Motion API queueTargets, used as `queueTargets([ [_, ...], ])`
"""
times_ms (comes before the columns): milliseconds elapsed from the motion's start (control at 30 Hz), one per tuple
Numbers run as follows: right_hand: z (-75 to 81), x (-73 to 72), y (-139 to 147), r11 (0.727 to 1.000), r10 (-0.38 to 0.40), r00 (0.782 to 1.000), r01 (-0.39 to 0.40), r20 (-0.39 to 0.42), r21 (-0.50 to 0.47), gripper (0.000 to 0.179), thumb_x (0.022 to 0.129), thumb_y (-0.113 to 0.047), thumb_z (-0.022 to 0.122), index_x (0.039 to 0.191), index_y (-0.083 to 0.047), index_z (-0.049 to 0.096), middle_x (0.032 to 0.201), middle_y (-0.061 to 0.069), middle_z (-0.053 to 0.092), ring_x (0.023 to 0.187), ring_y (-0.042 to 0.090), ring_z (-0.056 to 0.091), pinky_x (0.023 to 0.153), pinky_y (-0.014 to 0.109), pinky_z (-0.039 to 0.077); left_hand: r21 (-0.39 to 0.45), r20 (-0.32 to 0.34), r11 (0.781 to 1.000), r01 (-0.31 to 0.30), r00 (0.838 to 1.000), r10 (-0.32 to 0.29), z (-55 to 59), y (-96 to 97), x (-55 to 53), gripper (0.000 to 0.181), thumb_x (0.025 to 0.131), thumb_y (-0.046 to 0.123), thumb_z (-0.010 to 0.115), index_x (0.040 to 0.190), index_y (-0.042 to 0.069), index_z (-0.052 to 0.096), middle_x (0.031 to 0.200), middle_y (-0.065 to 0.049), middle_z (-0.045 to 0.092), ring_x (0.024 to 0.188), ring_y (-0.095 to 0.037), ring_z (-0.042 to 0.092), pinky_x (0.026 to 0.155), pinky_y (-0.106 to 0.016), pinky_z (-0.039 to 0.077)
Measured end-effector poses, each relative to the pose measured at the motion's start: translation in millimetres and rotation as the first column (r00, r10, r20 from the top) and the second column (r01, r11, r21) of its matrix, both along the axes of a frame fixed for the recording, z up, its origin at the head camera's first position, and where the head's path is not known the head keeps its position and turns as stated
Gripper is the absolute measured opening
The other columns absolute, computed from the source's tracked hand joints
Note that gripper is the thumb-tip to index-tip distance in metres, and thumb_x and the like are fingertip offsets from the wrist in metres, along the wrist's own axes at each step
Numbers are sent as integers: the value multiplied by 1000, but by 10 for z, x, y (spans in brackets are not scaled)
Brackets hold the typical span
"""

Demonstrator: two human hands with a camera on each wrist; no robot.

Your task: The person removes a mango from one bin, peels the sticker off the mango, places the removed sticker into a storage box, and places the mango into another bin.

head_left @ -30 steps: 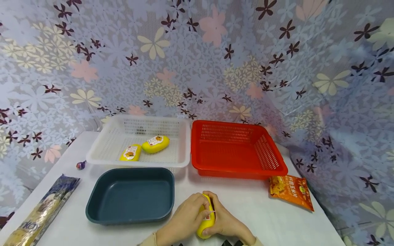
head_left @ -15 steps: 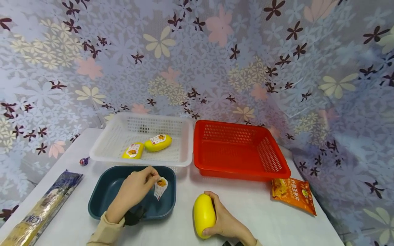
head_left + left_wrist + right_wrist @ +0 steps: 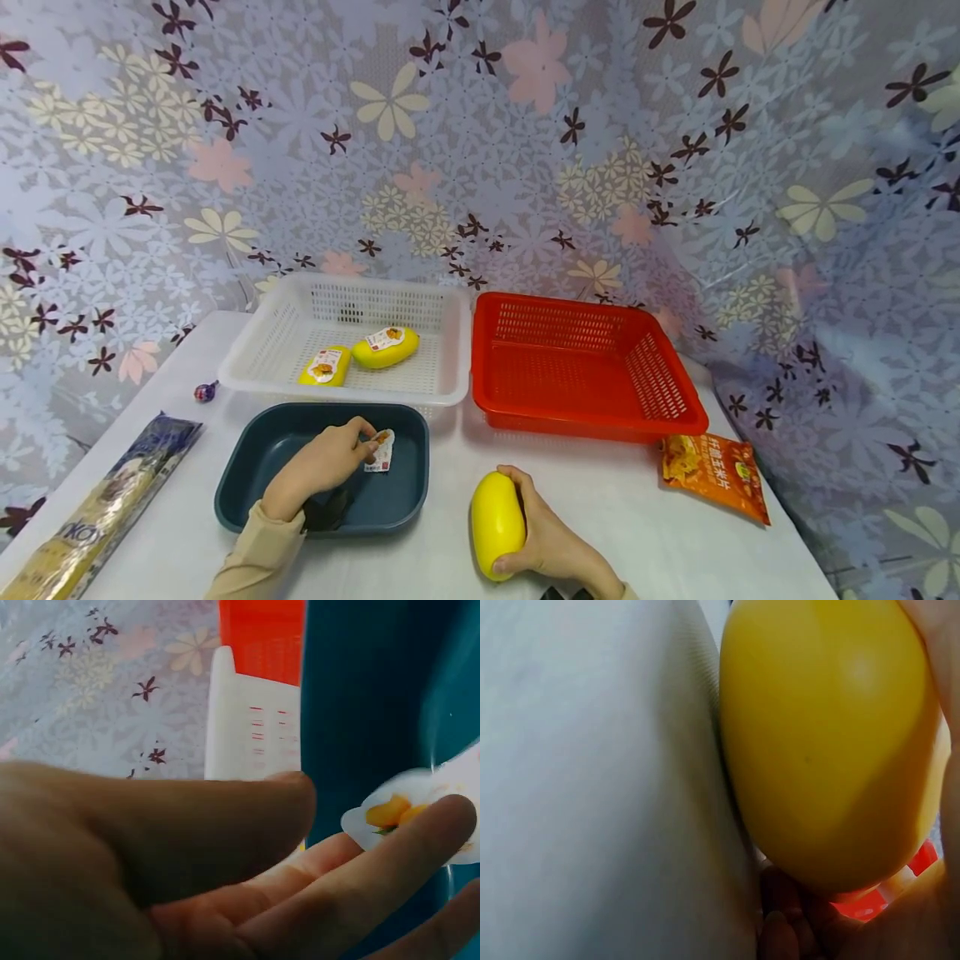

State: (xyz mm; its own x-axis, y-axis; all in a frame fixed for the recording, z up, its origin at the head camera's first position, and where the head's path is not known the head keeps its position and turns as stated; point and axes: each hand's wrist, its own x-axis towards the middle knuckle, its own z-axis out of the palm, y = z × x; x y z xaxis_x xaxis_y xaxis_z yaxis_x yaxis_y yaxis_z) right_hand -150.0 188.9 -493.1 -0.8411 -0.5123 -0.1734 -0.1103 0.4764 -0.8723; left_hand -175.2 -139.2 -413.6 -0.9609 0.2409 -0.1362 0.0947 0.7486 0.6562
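My left hand is inside the dark teal tray. A white sticker printed with yellow fruit lies at its fingertips. In the left wrist view the thumb stands apart from the fingers, and one fingertip overlaps the sticker; whether it clings to the finger cannot be told. On the table, my right hand grips a smooth yellow mango, thumb at the near end and fingers round the far side. No sticker shows on the visible side of this mango.
Behind the tray, a white basket holds two yellow mangoes bearing stickers. Beside it stands a red basket. An orange snack bag lies at right; a long pasta packet and a lollipop are at left.
My left hand left the mango, carrying the sticker to the tray, and has since moved lower there, the thumb now apart from the fingers. My right hand still holds the mango in place.
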Motion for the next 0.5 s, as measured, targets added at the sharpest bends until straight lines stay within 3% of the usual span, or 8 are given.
queueTargets([
  [200,-12,2,7,1000,1,1000,-1,0,3,109,65,-32,87,148,-21,17,146,9,35,120,24,40,99,40,40,8,35,1000,9,999,-9,-58,49,-55,25,97,10,50,119,-4,50,86,-5,69,65,-13,50,62,-28,40],
  [367,-22,-8,8,1000,1,1000,-1,-8,3,109,65,-31,87,148,-22,17,146,8,36,120,23,41,100,40,39,22,80,1000,6,997,-8,-103,92,-86,32,97,9,49,125,-5,44,70,-5,50,57,-15,41,56,-26,32],
  [500,-24,-13,10,1000,-3,1000,3,-3,-6,110,64,-30,88,148,-22,17,146,8,35,122,23,40,102,41,38,2,87,999,35,996,-35,-154,102,-103,38,96,9,51,129,-5,39,68,-3,44,57,-15,41,56,-25,32],
])
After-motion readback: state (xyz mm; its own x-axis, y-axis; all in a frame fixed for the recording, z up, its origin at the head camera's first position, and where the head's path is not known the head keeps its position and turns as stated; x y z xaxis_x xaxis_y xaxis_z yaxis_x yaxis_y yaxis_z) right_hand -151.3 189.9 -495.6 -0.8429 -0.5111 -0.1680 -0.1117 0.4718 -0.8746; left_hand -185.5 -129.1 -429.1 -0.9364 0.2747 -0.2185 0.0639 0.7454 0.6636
